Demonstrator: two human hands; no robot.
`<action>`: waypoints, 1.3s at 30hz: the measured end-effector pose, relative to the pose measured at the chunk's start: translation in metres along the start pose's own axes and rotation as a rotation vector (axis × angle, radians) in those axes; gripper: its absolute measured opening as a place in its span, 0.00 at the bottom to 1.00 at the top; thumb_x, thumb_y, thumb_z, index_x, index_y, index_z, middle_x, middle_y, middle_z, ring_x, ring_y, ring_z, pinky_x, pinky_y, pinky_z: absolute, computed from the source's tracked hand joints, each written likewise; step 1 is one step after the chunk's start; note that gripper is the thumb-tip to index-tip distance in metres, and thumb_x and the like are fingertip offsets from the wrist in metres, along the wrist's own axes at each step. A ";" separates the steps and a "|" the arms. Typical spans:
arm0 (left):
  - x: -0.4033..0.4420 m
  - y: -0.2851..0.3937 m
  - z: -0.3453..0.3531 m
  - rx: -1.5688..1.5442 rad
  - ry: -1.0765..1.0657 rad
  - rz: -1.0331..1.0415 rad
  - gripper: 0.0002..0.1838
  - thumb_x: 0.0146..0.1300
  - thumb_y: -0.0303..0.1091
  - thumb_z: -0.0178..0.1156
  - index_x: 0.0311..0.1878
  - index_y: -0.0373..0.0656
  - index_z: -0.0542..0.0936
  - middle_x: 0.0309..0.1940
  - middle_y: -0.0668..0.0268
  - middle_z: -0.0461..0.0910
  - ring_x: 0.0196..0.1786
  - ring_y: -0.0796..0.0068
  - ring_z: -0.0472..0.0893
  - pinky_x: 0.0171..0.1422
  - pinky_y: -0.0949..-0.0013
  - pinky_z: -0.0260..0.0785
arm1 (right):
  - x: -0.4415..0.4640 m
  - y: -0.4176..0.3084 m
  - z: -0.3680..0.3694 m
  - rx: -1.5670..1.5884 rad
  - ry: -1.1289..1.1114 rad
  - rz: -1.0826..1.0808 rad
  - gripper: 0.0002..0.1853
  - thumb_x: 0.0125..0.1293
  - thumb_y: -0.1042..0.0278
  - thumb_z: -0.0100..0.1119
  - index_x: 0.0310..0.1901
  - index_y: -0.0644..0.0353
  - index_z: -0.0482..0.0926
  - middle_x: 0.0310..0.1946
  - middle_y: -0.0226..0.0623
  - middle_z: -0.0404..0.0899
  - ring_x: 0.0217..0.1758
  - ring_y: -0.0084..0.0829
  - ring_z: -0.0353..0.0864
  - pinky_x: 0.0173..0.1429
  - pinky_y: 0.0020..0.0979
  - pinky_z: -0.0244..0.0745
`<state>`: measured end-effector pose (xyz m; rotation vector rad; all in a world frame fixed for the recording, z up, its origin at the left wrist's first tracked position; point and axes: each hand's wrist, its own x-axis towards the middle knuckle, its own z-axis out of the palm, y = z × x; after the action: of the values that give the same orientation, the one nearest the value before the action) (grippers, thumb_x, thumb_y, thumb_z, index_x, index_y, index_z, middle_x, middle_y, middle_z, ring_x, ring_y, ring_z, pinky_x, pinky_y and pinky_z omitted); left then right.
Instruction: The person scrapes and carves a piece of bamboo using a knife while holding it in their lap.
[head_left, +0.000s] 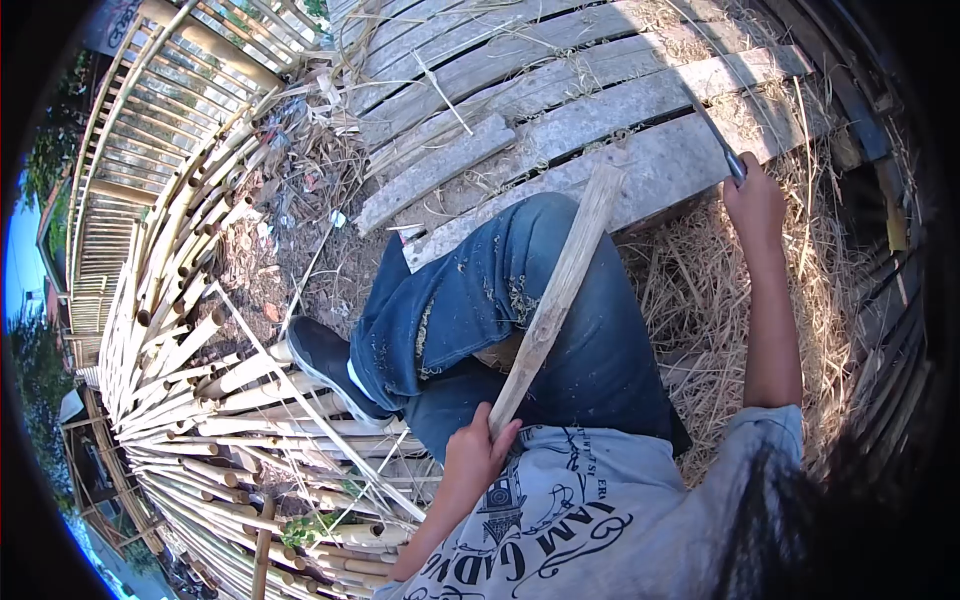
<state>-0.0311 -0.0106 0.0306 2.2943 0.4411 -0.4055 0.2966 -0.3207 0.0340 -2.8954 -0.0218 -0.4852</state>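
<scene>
A person's left hand (pixel 474 450) clamps its fingers on a long, pale-brown wooden stick (pixel 562 290) slanting over faded blue denim jeans (pixel 610 335) toward the far right, its near end hidden. The right hand (pixel 757 205) wraps its fingers around a slim grey metal blade (pixel 713 131) pointing far left, tip hard to distinguish.

From afar I see blue jeans (pixel 612 340); a grey shirt (pixel 625 480) printed black; a tan stick (pixel 556 296); yellowish bamboo poles (pixel 235 427); grey planks (pixel 645 165).

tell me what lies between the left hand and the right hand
In the head view, going from the left hand to the right hand: part of the wooden stick, then jeans, then loose dry straw.
</scene>
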 end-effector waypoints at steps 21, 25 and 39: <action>0.041 0.001 -0.031 -0.776 -0.555 -0.205 0.17 0.74 0.44 0.47 0.31 0.43 0.65 0.13 0.75 0.64 0.13 0.86 0.62 0.16 0.78 0.55 | -0.048 -0.094 0.019 0.350 -0.171 -0.276 0.11 0.42 0.72 0.67 0.28 0.60 0.73 0.23 0.43 0.77 0.29 0.47 0.80 0.34 0.42 0.74; 0.049 -0.006 -0.038 -0.882 -0.655 -0.211 0.17 0.76 0.44 0.43 0.32 0.44 0.64 0.13 0.74 0.63 0.12 0.85 0.63 0.16 0.78 0.56 | -0.062 -0.114 0.003 0.391 -0.163 -0.410 0.12 0.41 0.72 0.66 0.27 0.60 0.73 0.22 0.42 0.77 0.27 0.47 0.79 0.32 0.41 0.73; 0.067 -0.010 -0.043 -1.009 -0.862 -0.256 0.16 0.75 0.50 0.43 0.35 0.49 0.60 0.12 0.73 0.58 0.11 0.84 0.58 0.15 0.77 0.50 | -0.047 -0.120 -0.005 0.387 -0.311 -0.450 0.09 0.42 0.74 0.64 0.28 0.61 0.75 0.22 0.45 0.77 0.28 0.49 0.79 0.33 0.43 0.73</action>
<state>0.0304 0.0404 0.0254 0.9579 0.3591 -0.9690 0.2447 -0.2031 0.0470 -2.5392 -0.7374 -0.0733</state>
